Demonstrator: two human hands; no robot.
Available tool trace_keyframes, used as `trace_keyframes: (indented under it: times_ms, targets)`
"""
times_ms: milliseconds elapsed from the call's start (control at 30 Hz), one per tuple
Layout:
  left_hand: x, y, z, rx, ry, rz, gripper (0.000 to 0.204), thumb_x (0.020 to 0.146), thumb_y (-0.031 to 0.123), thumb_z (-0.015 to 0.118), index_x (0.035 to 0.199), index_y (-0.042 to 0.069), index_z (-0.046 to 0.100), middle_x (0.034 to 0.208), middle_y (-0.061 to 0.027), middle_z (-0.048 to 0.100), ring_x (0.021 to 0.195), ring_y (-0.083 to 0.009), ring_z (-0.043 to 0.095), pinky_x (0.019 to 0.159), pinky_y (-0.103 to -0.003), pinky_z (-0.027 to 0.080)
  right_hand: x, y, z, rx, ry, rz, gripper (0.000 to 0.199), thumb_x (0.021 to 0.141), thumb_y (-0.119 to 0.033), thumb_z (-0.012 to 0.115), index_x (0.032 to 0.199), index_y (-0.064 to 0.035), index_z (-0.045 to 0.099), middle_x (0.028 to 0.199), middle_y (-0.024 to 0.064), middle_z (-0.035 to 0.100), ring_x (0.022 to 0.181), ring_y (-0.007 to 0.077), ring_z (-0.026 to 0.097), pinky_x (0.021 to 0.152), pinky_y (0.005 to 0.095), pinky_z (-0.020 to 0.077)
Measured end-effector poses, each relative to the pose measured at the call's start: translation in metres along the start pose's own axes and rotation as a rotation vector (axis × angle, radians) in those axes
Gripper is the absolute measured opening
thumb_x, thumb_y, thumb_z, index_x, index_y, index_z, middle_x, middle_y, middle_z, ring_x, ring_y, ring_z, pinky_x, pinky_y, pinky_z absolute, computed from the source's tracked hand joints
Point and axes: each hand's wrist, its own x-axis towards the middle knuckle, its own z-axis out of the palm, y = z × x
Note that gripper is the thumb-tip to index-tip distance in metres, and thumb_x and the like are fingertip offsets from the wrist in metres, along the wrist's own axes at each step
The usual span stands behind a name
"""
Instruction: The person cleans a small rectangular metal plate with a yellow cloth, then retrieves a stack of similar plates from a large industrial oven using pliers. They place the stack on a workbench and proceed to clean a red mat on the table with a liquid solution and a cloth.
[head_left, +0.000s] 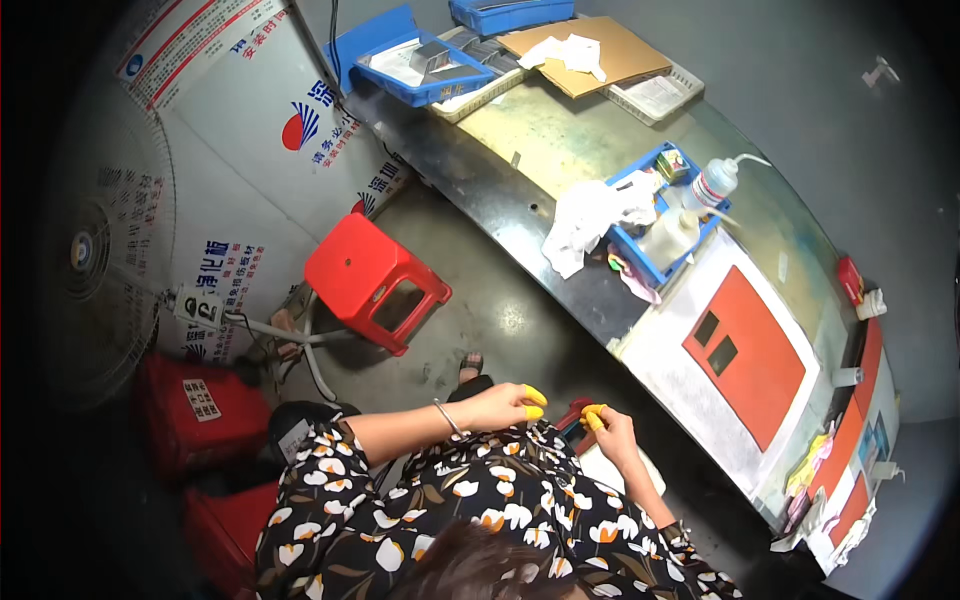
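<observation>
Standing on the grey concrete floor (500, 320) at centre left: a red plastic stool (375, 280). Running from far left to near right: a long workbench (560, 150). Leaning at left: a white printed panel (250, 130) and fan (100, 250).

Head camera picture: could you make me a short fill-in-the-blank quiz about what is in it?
1. The plastic stool on the floor is coloured ____.
2. The fingertips of both hands, left hand and right hand, wear small caps coloured ____.
3. The squeeze bottle with the bent spout stands in a tray coloured ____.
4. The left wrist wears a thin ____.

Missing words: red; yellow; blue; bracelet
</observation>
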Motion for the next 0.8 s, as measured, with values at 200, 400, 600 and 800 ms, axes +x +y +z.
trace_keyframes:
  times_ms: [200,400,600,800]
  targets:
    - [0.022,0.014,-0.155,0.204,0.215,0.036,0.028,0.087,0.014,0.056,0.110,-0.002,0.055,0.100,-0.0088,0.062,0.095,-0.0142,0.058,0.085,-0.026,0.044,0.085,-0.091,0.024,0.295,-0.029,0.089,0.016,0.086,-0.002,0.051,0.096,0.0049,0.061,0.085,0.0104,0.065,0.077,0.0133,0.062,0.069,0.0240,0.0491]
    - [0.064,0.018,-0.347,-0.150,0.586,0.169,0.026,0.085,0.002,0.047,0.109,-0.004,0.054,0.098,-0.0096,0.062,0.088,-0.0145,0.059,0.080,-0.025,0.046,0.228,-0.153,0.046,0.608,-0.037,0.013,0.020,0.089,-0.006,0.048,0.105,0.0046,0.055,0.092,0.0125,0.062,0.080,0.0178,0.061,0.073,0.0281,0.0497]
    - [0.064,0.068,-0.526,0.049,1.054,0.496,0.022,0.083,0.001,0.055,0.104,-0.002,0.058,0.088,-0.0075,0.064,0.075,-0.0106,0.060,0.071,-0.023,0.047,0.407,-0.267,0.071,0.725,-0.107,0.011,0.020,0.089,-0.004,0.050,0.105,0.0053,0.055,0.090,0.0113,0.062,0.077,0.0155,0.059,0.073,0.0257,0.0471]
    - [0.080,0.121,-0.680,0.729,1.066,0.513,0.045,0.076,0.003,0.061,0.119,-0.002,0.049,0.102,-0.0150,0.059,0.088,-0.0203,0.057,0.082,-0.029,0.044,0.513,-0.340,0.098,0.486,-0.210,-0.103,0.019,0.088,-0.002,0.051,0.105,0.0031,0.057,0.090,0.0083,0.063,0.081,0.0123,0.059,0.073,0.0231,0.0466]
